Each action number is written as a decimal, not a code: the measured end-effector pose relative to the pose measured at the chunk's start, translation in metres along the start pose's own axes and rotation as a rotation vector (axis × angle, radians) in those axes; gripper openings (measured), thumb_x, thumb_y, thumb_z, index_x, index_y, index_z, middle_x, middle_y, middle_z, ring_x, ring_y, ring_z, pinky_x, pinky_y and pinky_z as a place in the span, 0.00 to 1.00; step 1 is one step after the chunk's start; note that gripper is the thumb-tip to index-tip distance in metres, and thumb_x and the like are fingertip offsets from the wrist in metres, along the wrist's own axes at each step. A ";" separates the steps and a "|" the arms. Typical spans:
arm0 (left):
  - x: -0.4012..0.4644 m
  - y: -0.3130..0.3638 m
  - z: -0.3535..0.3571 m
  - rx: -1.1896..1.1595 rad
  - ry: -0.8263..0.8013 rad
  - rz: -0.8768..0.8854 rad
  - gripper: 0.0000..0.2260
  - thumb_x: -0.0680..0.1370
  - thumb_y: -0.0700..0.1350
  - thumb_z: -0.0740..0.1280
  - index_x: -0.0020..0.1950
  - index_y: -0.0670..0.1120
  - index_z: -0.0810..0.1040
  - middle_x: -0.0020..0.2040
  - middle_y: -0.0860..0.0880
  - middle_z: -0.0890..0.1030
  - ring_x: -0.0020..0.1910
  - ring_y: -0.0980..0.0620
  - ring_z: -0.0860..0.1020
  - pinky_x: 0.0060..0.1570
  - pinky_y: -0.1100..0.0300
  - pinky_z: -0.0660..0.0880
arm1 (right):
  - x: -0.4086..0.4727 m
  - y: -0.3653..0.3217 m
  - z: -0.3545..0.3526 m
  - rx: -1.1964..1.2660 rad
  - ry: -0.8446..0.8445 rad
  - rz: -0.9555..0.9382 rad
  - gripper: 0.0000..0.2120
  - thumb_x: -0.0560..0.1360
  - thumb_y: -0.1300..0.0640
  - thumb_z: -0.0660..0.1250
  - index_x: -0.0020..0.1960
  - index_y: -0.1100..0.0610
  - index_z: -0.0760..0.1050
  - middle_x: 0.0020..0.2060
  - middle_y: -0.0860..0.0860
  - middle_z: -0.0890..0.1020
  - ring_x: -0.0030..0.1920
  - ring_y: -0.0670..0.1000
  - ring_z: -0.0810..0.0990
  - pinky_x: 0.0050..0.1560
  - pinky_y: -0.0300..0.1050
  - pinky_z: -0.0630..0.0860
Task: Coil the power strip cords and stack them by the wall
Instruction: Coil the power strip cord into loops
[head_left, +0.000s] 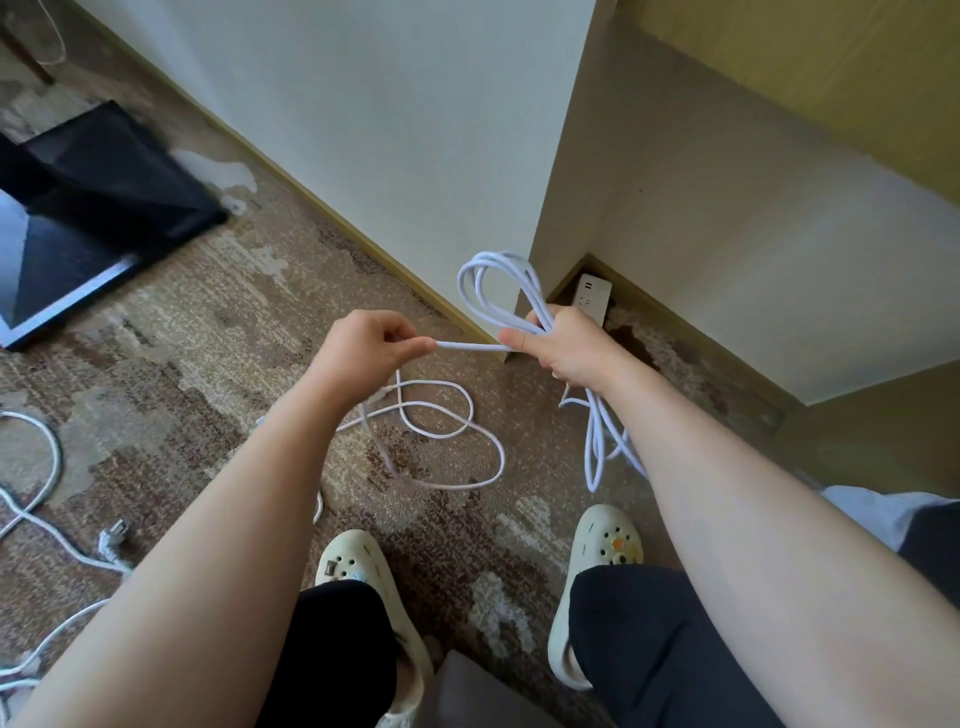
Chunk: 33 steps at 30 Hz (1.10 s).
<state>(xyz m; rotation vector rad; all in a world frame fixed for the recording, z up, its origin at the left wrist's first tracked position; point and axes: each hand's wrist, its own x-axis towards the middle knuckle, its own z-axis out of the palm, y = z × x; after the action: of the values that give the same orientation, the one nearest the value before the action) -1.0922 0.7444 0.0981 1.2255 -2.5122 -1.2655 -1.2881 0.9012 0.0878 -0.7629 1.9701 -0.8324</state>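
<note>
At the far left edge of the frame, a second white power cord (36, 499) snakes across the patterned brown carpet (218, 364), its grey plug (111, 540) lying at lower left; above it, at upper left, sits a black flat panel with a pale edge (88, 208). Moving toward the centre, the left hand (363, 348) pinches a straight stretch of the thin white power strip cord (467, 345) between thumb and fingertips, the other fingers curled in. Below that hand, the loose part of the cord lies in wide open loops (447, 431) on the carpet, just ahead of two cream perforated clogs (363, 582) at the bottom centre. The taut stretch runs right to the right hand (571, 348), whose fingers are wrapped round a bundle of gathered coils (493, 291); loops rise above the fist and longer ones hang beneath it. Just behind that hand, in the corner where the white wall (363, 130) meets a cream panel (727, 234), a white socket block (592, 299) stands on end, probably this cord's own strip, though the hand hides the join.
</note>
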 end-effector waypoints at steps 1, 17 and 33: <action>0.000 -0.004 -0.007 0.015 0.031 -0.009 0.09 0.72 0.54 0.73 0.39 0.50 0.83 0.28 0.54 0.74 0.23 0.61 0.67 0.24 0.69 0.64 | 0.001 0.001 0.000 -0.038 -0.013 -0.002 0.19 0.71 0.38 0.73 0.40 0.53 0.73 0.30 0.48 0.72 0.30 0.47 0.71 0.37 0.44 0.67; -0.001 0.016 0.008 -0.084 0.192 0.051 0.10 0.80 0.51 0.64 0.44 0.49 0.83 0.26 0.52 0.70 0.22 0.58 0.63 0.25 0.62 0.61 | 0.010 0.007 -0.008 -0.101 0.076 0.002 0.17 0.76 0.41 0.67 0.38 0.53 0.77 0.27 0.46 0.73 0.26 0.45 0.70 0.32 0.43 0.67; -0.005 -0.002 -0.006 -0.356 0.183 -0.071 0.11 0.81 0.48 0.61 0.45 0.48 0.81 0.30 0.51 0.69 0.26 0.55 0.64 0.27 0.61 0.62 | 0.006 0.012 -0.023 0.000 0.168 -0.023 0.15 0.73 0.40 0.72 0.41 0.53 0.80 0.28 0.45 0.74 0.28 0.44 0.73 0.34 0.42 0.68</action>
<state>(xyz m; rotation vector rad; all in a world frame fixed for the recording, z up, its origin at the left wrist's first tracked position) -1.0852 0.7435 0.1025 1.2831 -2.0253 -1.4617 -1.3132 0.9098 0.0856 -0.7367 2.1125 -0.9363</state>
